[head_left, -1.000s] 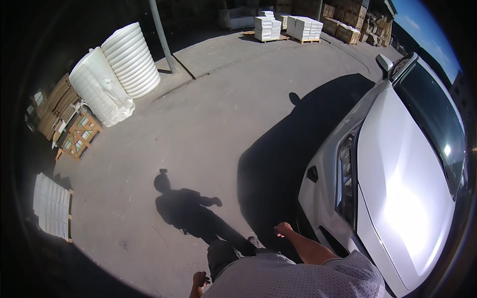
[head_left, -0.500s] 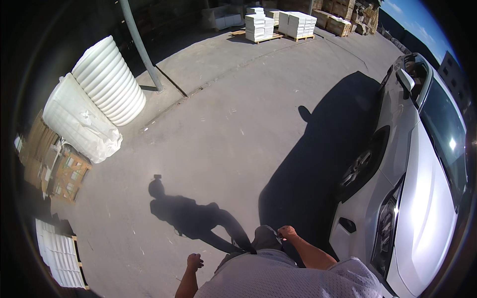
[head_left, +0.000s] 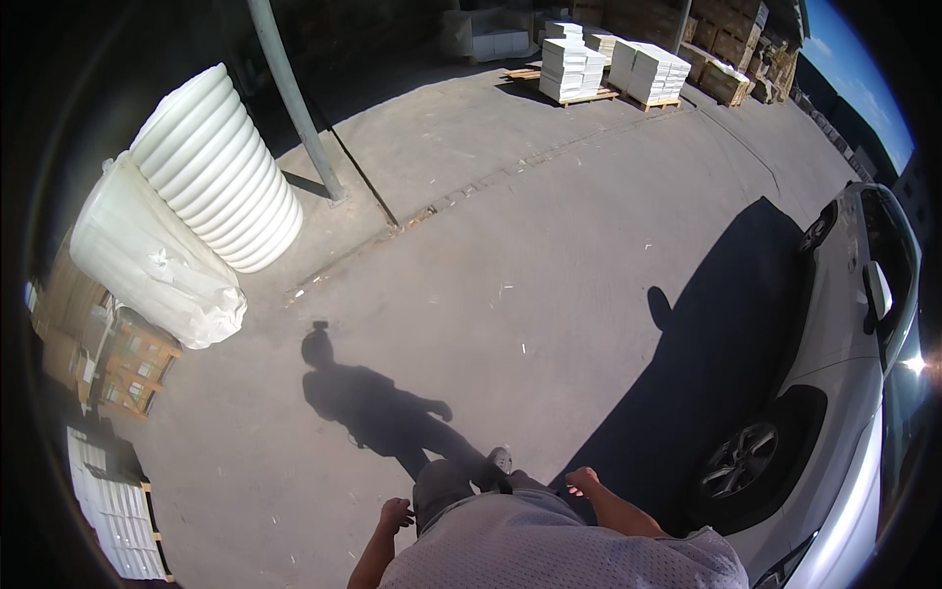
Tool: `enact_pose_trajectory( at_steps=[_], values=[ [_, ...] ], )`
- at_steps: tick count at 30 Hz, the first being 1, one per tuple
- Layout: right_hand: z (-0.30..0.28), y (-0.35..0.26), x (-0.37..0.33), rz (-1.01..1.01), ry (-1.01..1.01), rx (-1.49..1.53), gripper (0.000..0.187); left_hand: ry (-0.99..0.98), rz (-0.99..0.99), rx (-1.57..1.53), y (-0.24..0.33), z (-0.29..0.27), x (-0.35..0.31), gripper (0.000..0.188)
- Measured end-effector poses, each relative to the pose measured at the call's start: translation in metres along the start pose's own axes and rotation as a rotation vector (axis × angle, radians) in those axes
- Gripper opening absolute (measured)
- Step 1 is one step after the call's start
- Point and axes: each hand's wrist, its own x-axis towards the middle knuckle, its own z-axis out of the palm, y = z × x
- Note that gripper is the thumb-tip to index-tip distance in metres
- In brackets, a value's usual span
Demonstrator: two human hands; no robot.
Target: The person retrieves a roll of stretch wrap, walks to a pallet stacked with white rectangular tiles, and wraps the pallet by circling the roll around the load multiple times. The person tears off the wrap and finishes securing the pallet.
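At the bottom centre of the frame the person's torso in a light grey shirt (head_left: 549, 545) fills the lower edge, with one shoe (head_left: 498, 459) showing just above it on the concrete ground (head_left: 549, 265). The left hand (head_left: 396, 513) hangs at lower centre-left, fingers loosely curled, holding nothing and touching nothing. The right hand (head_left: 583, 481) sits a little higher at lower centre-right, also loosely closed and empty; the two hands are well apart, one on either side of the body. Nearest to the right hand is a silver car (head_left: 844, 393) along the right edge, its front wheel (head_left: 738, 461) at lower right, lying within the car's dark shadow. The person's own shadow (head_left: 378, 398) falls on the ground at centre-left. In the upper left stand a white ribbed pipe section (head_left: 221, 167) and a wrapped white roll (head_left: 147, 260), beside a grey steel post (head_left: 294, 98). Pallets of white blocks (head_left: 608, 69) stand at the top centre.
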Motion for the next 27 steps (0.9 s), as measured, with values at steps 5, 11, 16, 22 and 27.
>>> enact_pose_trajectory(
  at_steps=[5,11,16,22,27],
  values=[
    [-0.115,-0.37,0.079,-0.762,0.158,0.384,0.026,-0.046,-0.14,0.191,0.099,-0.029,0.078,0.03],
    [-0.173,-0.639,0.122,-1.064,0.015,0.563,0.033,0.006,0.102,0.456,0.31,-0.096,0.224,0.03],
    [-0.177,-0.656,0.163,-0.45,0.049,0.437,0.027,0.042,0.05,0.032,0.573,-0.157,0.336,0.028],
    [-0.203,-0.67,0.192,0.136,0.036,0.038,0.02,0.169,0.451,0.061,0.861,-0.202,0.477,0.031],
    [-0.269,-0.831,0.301,0.035,0.066,-0.337,0.019,0.167,0.227,0.04,0.978,-0.208,0.561,0.03]
  ],
)
